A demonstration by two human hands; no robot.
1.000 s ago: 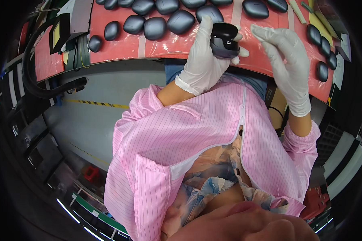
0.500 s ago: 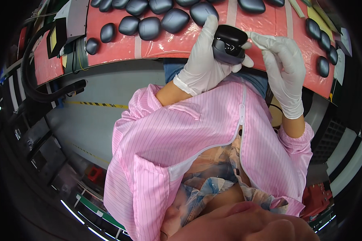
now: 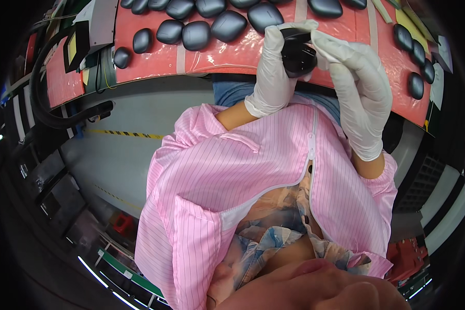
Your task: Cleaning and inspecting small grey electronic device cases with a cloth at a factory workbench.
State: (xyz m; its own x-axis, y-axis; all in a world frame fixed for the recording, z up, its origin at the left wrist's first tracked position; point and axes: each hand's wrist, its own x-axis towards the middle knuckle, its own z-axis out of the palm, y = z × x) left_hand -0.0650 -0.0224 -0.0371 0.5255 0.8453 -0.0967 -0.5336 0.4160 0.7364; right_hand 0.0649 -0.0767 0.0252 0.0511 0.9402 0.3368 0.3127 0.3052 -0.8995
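In my gloved left hand [image 3: 273, 85] is a dark earbud charging case [image 3: 298, 61], its lid raised and its glossy black inside showing. The thumb lies along the near side of the case, and other fingers reach over its top. My gloved right hand [image 3: 366, 90] is closed in a pinch right at the case's right edge. Something small and white seems to be between those fingertips, but against the white glove I cannot make out what. Just beyond the case, several closed dark grey cases [image 3: 229, 26] lie in rows.
A pink mat [image 3: 217, 63] covers the bench top. More dark cases [image 3: 416, 85] stand along its right end. A black flexible hose [image 3: 62, 123] bends in at the left, beside a grey box [image 3: 95, 23]. The bench's front edge runs close to my lap.
My left hand has tilted and turned the case, and its fingers now wrap over the top. My right hand has moved left and up, against the case's edge.
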